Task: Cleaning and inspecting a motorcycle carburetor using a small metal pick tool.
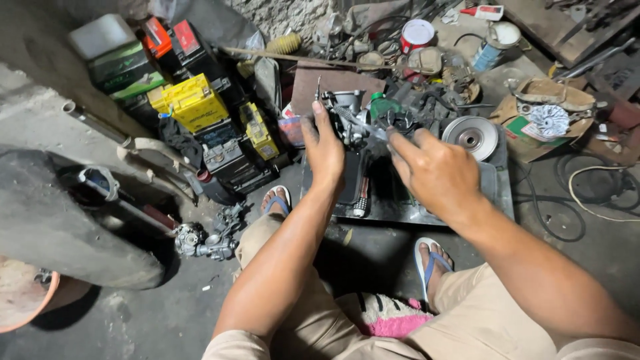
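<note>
Two bare hands meet on one small grey metal engine part, carburettor-like in shape, which is held in the air above a flat grey metal tray on the concrete floor. The part lies directly ahead of the person, between the two hands and slightly nearer the left hand. Its long axis appears roughly upright, tilted a little to the right, though blur makes this uncertain.

Left hand: grip closed around the part's left flank, thumb raised along the side, palm facing right; forearm extended forward from the left knee.

Right hand: fingers curled, forefinger and thumb pinched toward the part's right side. Whether they clamp the part itself or a thin tool cannot be told, as the tip is blurred. The wrist is cocked inward, back of the hand upward.

Surroundings: a round silver pulley disc rests on the tray just right of the right hand. Yellow and black box-shaped batteries are stacked well to the left. A second small grey metal assembly lies on the floor near the left foot, apart from both hands.
</note>
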